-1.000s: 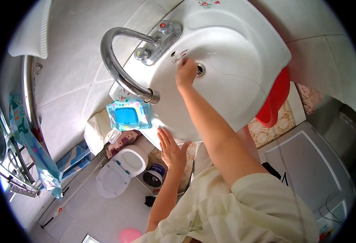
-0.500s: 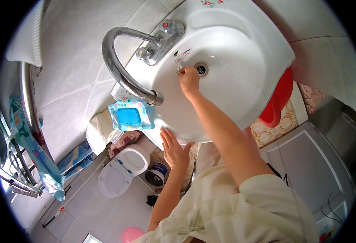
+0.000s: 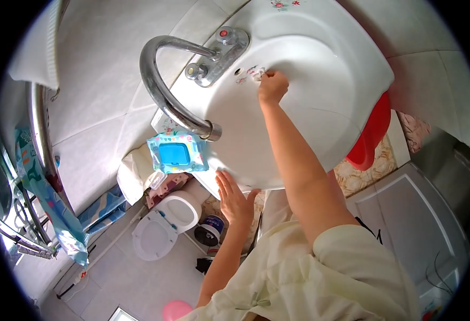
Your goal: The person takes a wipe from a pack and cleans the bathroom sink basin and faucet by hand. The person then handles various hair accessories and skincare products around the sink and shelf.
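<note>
My right hand [image 3: 273, 86] is closed in a pinch on a small white wad [image 3: 257, 73], which looks like a wipe or tissue, inside the white sink [image 3: 245, 144]. The wad is against the basin wall near the printed flowers and the overflow hole [image 3: 239, 71]. The drain is hidden behind my hand. My left hand [image 3: 236, 202] rests on the sink's near edge, fingers stretched out and holding nothing. Left of the basin, a blue wipes pack [image 3: 175, 154] lies on the sink's corner below the curved chrome faucet [image 3: 163, 91].
A red basin [image 3: 370, 134] shows under the sink's right side. Below left are a toilet [image 3: 179, 210], a dark tub [image 3: 209, 231] and a pink round object [image 3: 176, 310]. A metal rack [image 3: 29, 235] with hanging packets is at far left.
My right hand has moved up and right from beside the drain, with the white wad now showing at its fingertips. My left hand stays on the edge. The view has shifted slightly.
</note>
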The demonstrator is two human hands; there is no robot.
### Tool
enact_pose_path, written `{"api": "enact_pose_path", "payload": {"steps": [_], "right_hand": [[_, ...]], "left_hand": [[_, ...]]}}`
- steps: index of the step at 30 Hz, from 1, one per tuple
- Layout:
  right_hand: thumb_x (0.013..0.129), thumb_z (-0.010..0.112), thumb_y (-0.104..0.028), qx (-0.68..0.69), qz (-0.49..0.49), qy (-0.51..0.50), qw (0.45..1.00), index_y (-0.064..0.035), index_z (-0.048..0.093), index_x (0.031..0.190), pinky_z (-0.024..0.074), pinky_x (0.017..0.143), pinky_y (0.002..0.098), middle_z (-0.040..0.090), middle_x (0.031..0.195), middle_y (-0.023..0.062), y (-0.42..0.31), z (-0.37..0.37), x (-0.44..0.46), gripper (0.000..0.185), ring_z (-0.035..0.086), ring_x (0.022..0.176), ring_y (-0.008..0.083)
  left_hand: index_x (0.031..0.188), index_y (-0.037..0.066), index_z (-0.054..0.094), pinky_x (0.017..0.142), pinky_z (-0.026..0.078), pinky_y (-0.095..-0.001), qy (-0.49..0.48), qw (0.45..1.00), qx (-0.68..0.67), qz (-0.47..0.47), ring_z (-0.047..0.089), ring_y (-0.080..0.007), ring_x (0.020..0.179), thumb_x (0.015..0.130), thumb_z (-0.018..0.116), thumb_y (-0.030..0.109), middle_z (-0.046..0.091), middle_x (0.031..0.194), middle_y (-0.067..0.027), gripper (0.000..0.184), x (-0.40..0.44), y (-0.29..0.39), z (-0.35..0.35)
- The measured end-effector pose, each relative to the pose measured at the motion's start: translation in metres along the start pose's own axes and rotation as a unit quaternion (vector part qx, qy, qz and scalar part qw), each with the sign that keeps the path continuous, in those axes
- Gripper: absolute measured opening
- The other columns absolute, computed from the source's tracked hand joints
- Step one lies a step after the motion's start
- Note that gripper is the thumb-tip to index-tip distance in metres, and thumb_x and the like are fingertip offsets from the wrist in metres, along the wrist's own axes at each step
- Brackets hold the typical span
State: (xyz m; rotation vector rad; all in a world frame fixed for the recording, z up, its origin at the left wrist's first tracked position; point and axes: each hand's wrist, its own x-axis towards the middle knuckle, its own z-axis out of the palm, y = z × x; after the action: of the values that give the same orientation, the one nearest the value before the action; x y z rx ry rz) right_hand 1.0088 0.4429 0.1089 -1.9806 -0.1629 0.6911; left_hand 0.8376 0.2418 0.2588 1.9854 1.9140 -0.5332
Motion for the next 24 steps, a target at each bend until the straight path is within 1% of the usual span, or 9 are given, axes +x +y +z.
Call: {"api": "enact_pose_path", "payload": {"steps": [3, 5, 9, 13, 16, 17, 20, 23, 24], "right_hand": [[0.076, 0.057, -0.011, -0.107, -0.005, 0.02, 0.994, 0.0, 0.065, 0.074, 0.0489, 0.067, 0.0433, 0.064, 0.075, 0.0189, 0.019, 0.021, -0.01, 0.014, 0.062, 0.07, 0.0351], [0.077, 0.057, -0.013, -0.127, -0.187, -0.021, 0.974, -0.0008, 0.066, 0.074, 0.0492, 0.066, 0.0433, 0.064, 0.075, 0.0194, 0.029, 0.018, -0.03, 0.015, 0.063, 0.07, 0.0354], [0.076, 0.057, -0.012, -0.051, -0.008, -0.04, 0.998, 0.0005, 0.063, 0.068, 0.0462, 0.069, 0.0458, 0.062, 0.076, 0.021, 0.003, -0.004, 0.007, 0.016, 0.06, 0.072, 0.0373], [0.077, 0.057, -0.013, -0.113, -0.155, -0.076, 0.979, 0.0, 0.062, 0.07, 0.0445, 0.069, 0.0464, 0.061, 0.079, 0.0202, 0.019, 0.014, -0.026, 0.016, 0.058, 0.078, 0.0362], [0.078, 0.056, -0.011, -0.129, -0.183, -0.15, 0.963, -0.0012, 0.061, 0.072, 0.0445, 0.07, 0.0454, 0.06, 0.08, 0.0192, 0.029, 0.005, -0.016, 0.013, 0.057, 0.08, 0.0356], [0.078, 0.055, -0.01, -0.11, -0.108, -0.093, 0.984, -0.0029, 0.06, 0.075, 0.0447, 0.07, 0.0448, 0.059, 0.078, 0.0178, 0.025, 0.006, -0.003, 0.009, 0.057, 0.08, 0.0345], [0.078, 0.055, -0.009, -0.103, -0.088, -0.006, 0.991, -0.0036, 0.059, 0.078, 0.0447, 0.071, 0.0441, 0.057, 0.08, 0.0175, 0.011, 0.009, -0.01, 0.007, 0.056, 0.079, 0.0341], [0.076, 0.051, -0.006, -0.114, -0.336, -0.043, 0.934, -0.0027, 0.06, 0.079, 0.0442, 0.074, 0.0428, 0.057, 0.086, 0.0167, 0.043, 0.021, -0.061, 0.01, 0.053, 0.075, 0.036], [0.076, 0.051, -0.006, -0.114, -0.336, -0.045, 0.934, -0.0027, 0.06, 0.079, 0.0442, 0.074, 0.0428, 0.057, 0.086, 0.0167, 0.042, 0.009, -0.074, 0.01, 0.053, 0.075, 0.036]], "left_hand": [[0.141, -0.007, 0.013, 0.107, 0.03, -0.0407, 0.0, 1.0, 0.011, 0.003, 0.02, -0.0366, 0.137, 0.071, 0.073, 0.042, 0.012, 0.149, -0.024, 0.104, 0.002, 0.003, 0.0], [0.141, -0.007, 0.014, 0.107, 0.03, -0.0405, -0.003, 1.0, 0.003, 0.003, 0.021, -0.0368, 0.136, 0.071, 0.073, 0.042, 0.013, 0.148, -0.0247, 0.104, -0.001, 0.001, -0.001], [0.141, -0.008, 0.014, 0.107, 0.031, -0.0404, 0.008, 1.0, 0.008, 0.008, 0.021, -0.0367, 0.136, 0.07, 0.074, 0.042, 0.014, 0.148, -0.025, 0.105, -0.001, 0.002, 0.0], [0.141, -0.008, 0.014, 0.106, 0.032, -0.0402, 0.009, 1.0, 0.013, 0.011, 0.022, -0.0364, 0.136, 0.07, 0.074, 0.042, 0.014, 0.148, -0.025, 0.105, 0.002, 0.003, -0.002], [0.141, -0.008, 0.013, 0.106, 0.032, -0.0402, 0.006, 1.0, 0.014, 0.011, 0.022, -0.0363, 0.136, 0.07, 0.073, 0.042, 0.014, 0.148, -0.0251, 0.105, 0.0, 0.002, -0.002], [0.141, -0.008, 0.013, 0.106, 0.032, -0.0403, 0.005, 1.0, 0.019, 0.008, 0.022, -0.0364, 0.136, 0.07, 0.073, 0.042, 0.014, 0.148, -0.0252, 0.105, -0.001, 0.002, -0.001], [0.141, -0.008, 0.012, 0.106, 0.032, -0.0404, 0.006, 1.0, 0.019, 0.009, 0.022, -0.0367, 0.136, 0.071, 0.073, 0.043, 0.014, 0.148, -0.0254, 0.105, -0.002, 0.004, -0.002], [0.141, -0.008, 0.012, 0.107, 0.031, -0.0404, 0.002, 1.0, 0.022, 0.013, 0.021, -0.0368, 0.136, 0.072, 0.071, 0.045, 0.013, 0.148, -0.0255, 0.105, -0.001, -0.001, 0.002], [0.141, -0.008, 0.012, 0.107, 0.031, -0.0404, 0.001, 1.0, 0.022, 0.012, 0.021, -0.0368, 0.136, 0.072, 0.071, 0.045, 0.013, 0.148, -0.0255, 0.105, -0.001, -0.001, 0.002]]}}
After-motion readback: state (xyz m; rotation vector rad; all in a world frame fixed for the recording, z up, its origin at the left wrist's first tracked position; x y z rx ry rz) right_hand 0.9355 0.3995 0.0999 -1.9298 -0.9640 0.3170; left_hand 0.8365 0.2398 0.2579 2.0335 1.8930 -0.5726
